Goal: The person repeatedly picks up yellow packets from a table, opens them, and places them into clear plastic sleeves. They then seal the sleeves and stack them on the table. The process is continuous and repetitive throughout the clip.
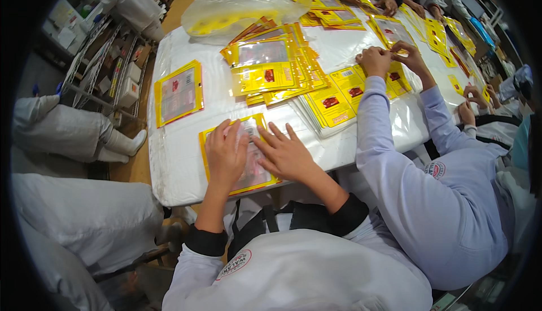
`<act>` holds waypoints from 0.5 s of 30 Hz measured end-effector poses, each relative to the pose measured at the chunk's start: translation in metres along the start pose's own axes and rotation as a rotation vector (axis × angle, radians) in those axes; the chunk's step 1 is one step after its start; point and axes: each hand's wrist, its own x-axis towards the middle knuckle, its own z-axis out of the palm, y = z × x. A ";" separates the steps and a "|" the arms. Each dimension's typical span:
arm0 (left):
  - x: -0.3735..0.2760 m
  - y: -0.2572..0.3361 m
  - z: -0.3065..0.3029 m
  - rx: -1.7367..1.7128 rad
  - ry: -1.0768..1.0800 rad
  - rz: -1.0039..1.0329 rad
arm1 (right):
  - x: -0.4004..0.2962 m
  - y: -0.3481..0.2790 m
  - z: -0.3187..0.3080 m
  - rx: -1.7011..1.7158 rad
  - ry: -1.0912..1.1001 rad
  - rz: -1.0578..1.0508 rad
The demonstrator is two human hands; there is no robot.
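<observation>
A yellow-bordered plastic pouch with a clear window (261,174) lies flat at the table's near edge. My left hand (227,150) rests on its left part, fingers pointing away from me. On its right side my right hand (288,154) is spread, the fingertips reaching over the window and upper border. Whether more pouches lie under this one cannot be told. Ahead and to the left is another stack of yellow pouches (179,93). Beyond my right hand a larger fanned pile of yellow pouches (271,67) spreads over the table.
A clear plastic bag (241,10) with yellow contents stands at the far left of the white-covered table (178,158). Close on my right, a co-worker's hands (374,61) work over yellow label sheets (334,97). Other people line the far side. Wire shelving (123,69) stands left.
</observation>
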 end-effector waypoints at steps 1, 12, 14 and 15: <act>-0.001 -0.011 0.008 0.108 -0.046 -0.004 | -0.001 -0.003 0.003 -0.014 0.004 -0.019; -0.011 -0.006 0.031 0.179 -0.313 0.099 | -0.006 0.004 0.004 0.050 0.020 -0.026; -0.012 -0.007 0.031 0.152 -0.298 0.094 | -0.006 0.003 0.004 0.056 0.010 -0.021; -0.012 -0.007 0.030 0.135 -0.293 0.088 | -0.005 0.003 0.004 0.054 0.012 -0.020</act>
